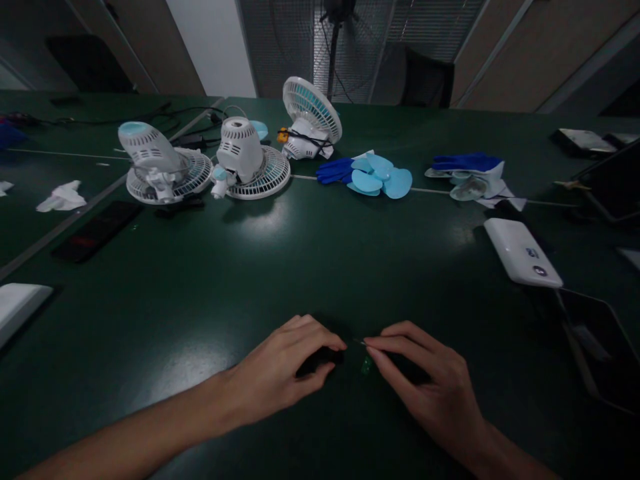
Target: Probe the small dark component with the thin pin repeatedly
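Over the near middle of the dark green table (pixel 320 267), my right hand (pixel 430 377) pinches a thin, shiny metal piece (pixel 359 342) between thumb and fingertips. Its exact kind is too small to make out. Just below those fingertips shows a small, shiny green piece (pixel 367 365); whether the hand touches it I cannot tell. Facing it from the left is my left hand (pixel 290 363), its thumb and index finger apart. The space between them is dark, and I see nothing held there. A short gap separates the left fingertips from the metal piece.
Partly dismantled white fans (pixel 240 150) stand at the back left. Light blue fan blades (pixel 383 175) lie beside blue-and-white gloves (pixel 467 167). To the right are a white device (pixel 523 252) and a dark tablet-like object (pixel 600 340). A black phone-like slab (pixel 97 230) lies left.
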The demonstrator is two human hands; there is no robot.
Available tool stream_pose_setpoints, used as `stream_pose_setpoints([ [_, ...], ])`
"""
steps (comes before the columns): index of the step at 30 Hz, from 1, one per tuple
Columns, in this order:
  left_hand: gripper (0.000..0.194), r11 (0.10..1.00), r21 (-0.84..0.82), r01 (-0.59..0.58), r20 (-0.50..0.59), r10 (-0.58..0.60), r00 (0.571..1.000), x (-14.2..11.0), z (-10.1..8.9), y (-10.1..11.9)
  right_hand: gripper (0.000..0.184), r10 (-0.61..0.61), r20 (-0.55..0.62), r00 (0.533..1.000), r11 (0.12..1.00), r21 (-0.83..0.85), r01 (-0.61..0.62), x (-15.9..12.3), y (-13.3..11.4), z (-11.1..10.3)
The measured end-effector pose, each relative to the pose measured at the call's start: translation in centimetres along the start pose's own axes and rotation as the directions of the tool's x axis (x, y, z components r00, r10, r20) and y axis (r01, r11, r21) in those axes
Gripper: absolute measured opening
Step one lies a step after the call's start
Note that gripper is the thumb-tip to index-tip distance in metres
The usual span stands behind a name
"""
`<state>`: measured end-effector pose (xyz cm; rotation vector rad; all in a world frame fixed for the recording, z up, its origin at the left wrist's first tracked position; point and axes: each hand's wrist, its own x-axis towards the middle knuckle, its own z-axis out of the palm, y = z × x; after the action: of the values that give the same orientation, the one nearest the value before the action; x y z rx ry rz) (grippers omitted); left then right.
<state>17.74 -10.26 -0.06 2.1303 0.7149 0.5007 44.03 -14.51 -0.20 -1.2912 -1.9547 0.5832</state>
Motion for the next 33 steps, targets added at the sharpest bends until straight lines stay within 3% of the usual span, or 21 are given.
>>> stream_pose_setpoints([
  [4,0.033,0.978,0.146,-0.151,0.125,0.133,0.983,0.9,0.8,1.0,0.012,0.098,-0.083,0.992,0.992,0.087,-0.090,0.4,0.3,-0.2],
  [7,0.040,0.900,0.341,-0.271,0.204,0.211,0.956,1.9,1.5,1.6,0.011,0.122,-0.086,0.989,0.987,0.120,-0.111,0.4,0.3,-0.2],
  [11,0.039,0.781,0.515,-0.352,0.242,0.262,0.934,1.7,0.3,0.4,0.011,0.126,-0.076,0.989,0.985,0.127,-0.116,0.4,0.2,-0.2],
  [13,0.041,0.754,0.580,-0.308,0.200,0.234,0.951,0.5,-1.5,-1.2,0.012,0.137,-0.060,0.989,0.983,0.130,-0.128,0.4,0.2,-0.2],
  [17,0.043,0.750,0.661,-0.003,-0.015,0.017,1.000,-2.9,-6.8,-5.1,0.012,0.151,-0.038,0.988,0.978,0.152,-0.144,0.4,0.1,-0.4],
  [21,0.042,0.695,0.681,0.231,-0.218,-0.109,0.970,-5.1,-11.2,-7.8,0.012,0.142,-0.060,0.988,0.977,0.167,-0.130,0.6,0.0,-0.4],
  [26,0.045,0.590,0.693,0.414,-0.359,-0.216,0.908,-6.5,-15.0,-10.1,0.014,0.161,-0.044,0.986,0.975,0.163,-0.152,0.6,-0.1,-0.4],
  [28,0.045,0.534,0.695,0.481,-0.429,-0.229,0.874,-6.8,-15.7,-10.5,0.013,0.163,-0.044,0.986,0.974,0.169,-0.153,0.5,-0.1,-0.4],
  [30,0.042,0.485,0.704,0.519,-0.508,-0.167,0.845,-6.6,-15.3,-10.0,0.013,0.162,-0.042,0.986,0.972,0.178,-0.152,0.6,-0.1,-0.4],
  [32,0.039,0.504,0.746,0.435,-0.487,-0.033,0.873,-5.6,-13.2,-8.3,0.013,0.156,-0.042,0.987,0.972,0.182,-0.147,0.6,0.0,-0.4],
  [33,0.038,0.554,0.775,0.304,-0.395,0.049,0.917,-4.8,-11.6,-7.1,0.013,0.154,-0.045,0.987,0.973,0.179,-0.143,0.7,0.0,-0.3],
])
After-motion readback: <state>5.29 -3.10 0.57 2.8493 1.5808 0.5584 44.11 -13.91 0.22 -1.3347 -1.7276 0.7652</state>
